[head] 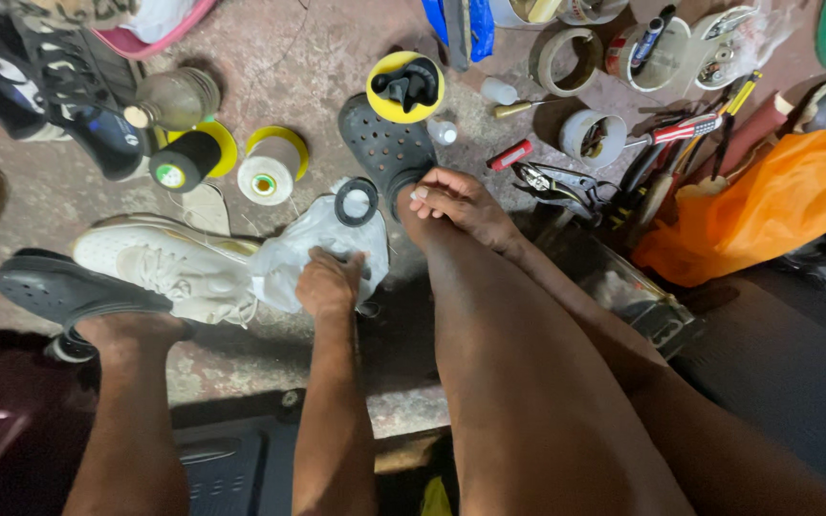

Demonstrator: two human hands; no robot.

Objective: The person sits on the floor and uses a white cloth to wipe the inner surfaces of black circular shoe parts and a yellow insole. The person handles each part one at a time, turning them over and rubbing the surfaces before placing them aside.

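Note:
My left hand (329, 280) is closed on a crumpled whitish plastic bag (289, 250) lying on the floor against a white sneaker (160, 263). A black ring (356, 203) sits on the bag's far end. My right hand (459, 204) rests with curled fingers on my right ankle, holding nothing I can see. That foot is in a black perforated clog (382, 145). My left foot wears another black clog (59, 287) beside the sneaker.
Thread spools (270, 170) and a bottle (174, 96) stand beyond the sneaker. A yellow disc with a black part (405, 86) lies past the clog. Pliers (552, 182), tape rolls (593, 134), hand tools and an orange bag (767, 205) crowd the right. Black shoes (59, 86) lie top left.

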